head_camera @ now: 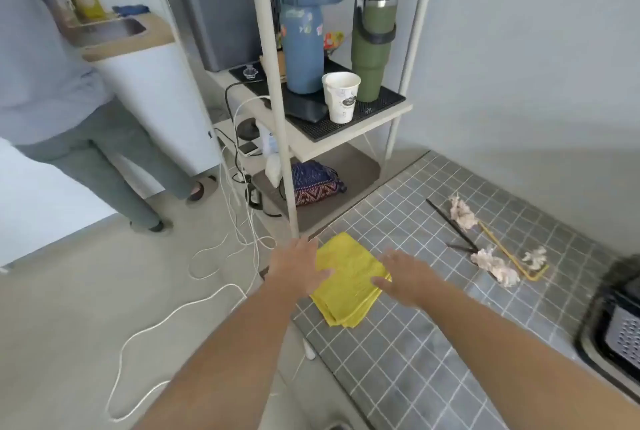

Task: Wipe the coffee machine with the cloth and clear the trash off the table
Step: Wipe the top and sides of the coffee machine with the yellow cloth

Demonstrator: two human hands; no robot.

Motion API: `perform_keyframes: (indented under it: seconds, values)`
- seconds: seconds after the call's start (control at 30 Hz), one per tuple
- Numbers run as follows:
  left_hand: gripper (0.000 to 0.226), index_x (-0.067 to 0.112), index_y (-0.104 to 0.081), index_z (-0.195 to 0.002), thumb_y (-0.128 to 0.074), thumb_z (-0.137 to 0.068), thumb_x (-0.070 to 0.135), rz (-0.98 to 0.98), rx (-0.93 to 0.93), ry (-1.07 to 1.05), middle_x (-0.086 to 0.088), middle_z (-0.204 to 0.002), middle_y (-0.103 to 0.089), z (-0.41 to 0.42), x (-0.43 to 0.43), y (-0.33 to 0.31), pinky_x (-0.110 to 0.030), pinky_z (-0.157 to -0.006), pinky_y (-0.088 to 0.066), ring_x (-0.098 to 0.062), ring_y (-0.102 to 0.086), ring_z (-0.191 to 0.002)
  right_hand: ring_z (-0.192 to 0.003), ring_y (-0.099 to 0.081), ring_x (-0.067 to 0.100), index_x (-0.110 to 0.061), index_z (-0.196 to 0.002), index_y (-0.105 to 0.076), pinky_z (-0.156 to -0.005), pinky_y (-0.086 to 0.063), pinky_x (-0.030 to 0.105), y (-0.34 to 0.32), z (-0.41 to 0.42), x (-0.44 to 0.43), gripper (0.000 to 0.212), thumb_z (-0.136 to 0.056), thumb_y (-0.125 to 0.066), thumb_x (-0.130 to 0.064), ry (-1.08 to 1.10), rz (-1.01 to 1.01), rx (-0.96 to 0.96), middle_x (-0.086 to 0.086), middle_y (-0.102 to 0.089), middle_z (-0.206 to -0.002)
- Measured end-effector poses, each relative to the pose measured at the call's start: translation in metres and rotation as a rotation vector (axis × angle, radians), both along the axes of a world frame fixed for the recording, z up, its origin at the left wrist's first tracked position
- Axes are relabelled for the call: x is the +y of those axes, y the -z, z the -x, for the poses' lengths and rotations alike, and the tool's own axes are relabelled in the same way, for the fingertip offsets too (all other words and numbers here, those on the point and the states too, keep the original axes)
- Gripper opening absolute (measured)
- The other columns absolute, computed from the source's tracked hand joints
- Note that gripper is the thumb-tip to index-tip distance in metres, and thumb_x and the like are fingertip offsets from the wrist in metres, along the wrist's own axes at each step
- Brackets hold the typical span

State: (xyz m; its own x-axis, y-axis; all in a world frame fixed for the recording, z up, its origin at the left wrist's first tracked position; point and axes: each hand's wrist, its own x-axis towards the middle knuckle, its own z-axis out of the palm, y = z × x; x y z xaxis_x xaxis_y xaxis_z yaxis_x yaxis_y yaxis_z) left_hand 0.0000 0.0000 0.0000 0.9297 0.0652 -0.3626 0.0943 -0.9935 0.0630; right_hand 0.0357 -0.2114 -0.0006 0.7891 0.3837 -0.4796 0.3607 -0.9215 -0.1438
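Note:
A folded yellow cloth lies at the near left corner of the grey tiled table. My left hand rests flat on the cloth's left edge, fingers straight. My right hand lies open on its right edge. Trash sits further right on the table: crumpled tissues, a second tissue wad, a yellow straw and a black straw. The dark coffee machine shows only partly at the right frame edge.
A metal shelf rack stands behind the table with a blue bottle, a green tumbler and a paper cup. White cables trail over the floor. A person stands at a sink, left.

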Motion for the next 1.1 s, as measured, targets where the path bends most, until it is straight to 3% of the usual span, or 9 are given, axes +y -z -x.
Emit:
perform_keyframes:
  seconds: [0.17, 0.4, 0.5, 0.63, 0.73, 0.93, 1.03, 1.1]
  values:
    - [0.071, 0.013, -0.014, -0.150, -0.042, -0.096, 0.048, 0.030, 0.029, -0.003, -0.008, -0.153, -0.030, 0.009, -0.002, 0.034, -0.045, -0.110, -0.029, -0.027, -0.031, -0.140, -0.130, -0.041, 0.027, -0.018, -0.143, -0.032, -0.105, -0.036, 0.042, 0.023, 0.000, 0.021, 0.057, -0.094, -0.043, -0.045, 0.093, 0.013, -0.071, 0.005, -0.043, -0.144]
    - [0.038, 0.012, -0.043, -0.131, -0.044, -0.099, 0.032, 0.093, -0.113, -0.126, -0.007, -0.132, -0.049, 0.009, -0.001, 0.045, -0.039, -0.101, -0.036, -0.024, -0.045, -0.125, -0.121, -0.044, 0.029, -0.013, -0.127, -0.049, -0.096, -0.042, 0.039, 0.034, 0.002, 0.029, 0.042, -0.092, -0.051, -0.036, 0.344, 0.045, -0.154, 0.011, -0.046, -0.130]
    - [0.034, 0.013, -0.047, -0.128, -0.043, -0.099, 0.032, 0.082, -0.155, -0.114, -0.005, -0.128, -0.051, 0.013, -0.002, 0.042, -0.037, -0.098, -0.037, -0.023, -0.047, -0.121, -0.113, -0.048, 0.028, -0.011, -0.118, -0.052, -0.092, -0.044, 0.039, 0.035, 0.008, 0.034, 0.031, -0.092, -0.050, -0.027, 0.374, -0.064, -0.130, 0.010, -0.050, -0.118]
    - [0.031, 0.013, -0.050, -0.123, -0.042, -0.100, 0.031, 0.086, -0.224, -0.091, -0.005, -0.124, -0.054, 0.016, -0.006, 0.018, -0.038, -0.095, -0.038, -0.023, -0.050, -0.117, -0.074, -0.051, 0.023, -0.011, -0.094, -0.045, -0.062, -0.041, 0.031, 0.016, 0.010, 0.027, 0.009, -0.089, -0.052, -0.015, 0.447, -0.349, -0.095, 0.000, -0.046, -0.073]
    - [0.029, 0.012, -0.050, -0.120, -0.041, -0.100, 0.030, 0.103, -0.281, -0.086, -0.005, -0.121, -0.056, 0.010, -0.017, -0.015, -0.038, -0.092, -0.041, -0.024, -0.053, -0.113, -0.055, -0.043, 0.014, -0.013, -0.092, -0.043, -0.051, -0.035, 0.028, -0.017, 0.005, 0.011, 0.010, -0.088, -0.052, -0.010, 0.507, -0.503, -0.142, -0.002, -0.042, -0.064]
    - [0.026, 0.013, -0.051, -0.112, -0.043, -0.099, 0.034, 0.105, -0.504, 0.044, -0.004, -0.115, -0.055, -0.025, -0.080, -0.102, -0.040, -0.087, -0.042, -0.024, -0.053, -0.109, -0.055, -0.043, 0.015, -0.016, -0.091, -0.047, -0.048, -0.036, 0.024, -0.116, -0.001, -0.063, 0.011, -0.087, -0.055, -0.010, 0.609, -0.691, -0.378, -0.003, -0.044, -0.065]
    - [0.027, 0.012, -0.052, -0.111, -0.043, -0.099, 0.034, 0.162, -0.619, 0.157, -0.004, -0.116, -0.055, -0.044, -0.135, -0.147, -0.038, -0.084, -0.041, -0.025, -0.052, -0.109, -0.065, -0.046, 0.021, -0.016, -0.091, -0.048, -0.047, -0.032, 0.018, -0.164, 0.002, -0.120, 0.011, -0.086, -0.058, -0.012, 0.691, -0.719, -0.537, -0.001, -0.047, -0.068]
    - [0.029, 0.011, -0.053, -0.113, -0.045, -0.098, 0.035, 0.218, -0.683, 0.255, -0.005, -0.116, -0.056, -0.052, -0.180, -0.174, -0.037, -0.084, -0.042, -0.025, -0.053, -0.109, -0.072, -0.048, 0.023, -0.014, -0.094, -0.052, -0.050, -0.032, 0.022, -0.193, 0.011, -0.165, 0.011, -0.086, -0.060, -0.014, 0.761, -0.735, -0.644, 0.003, -0.052, -0.075]
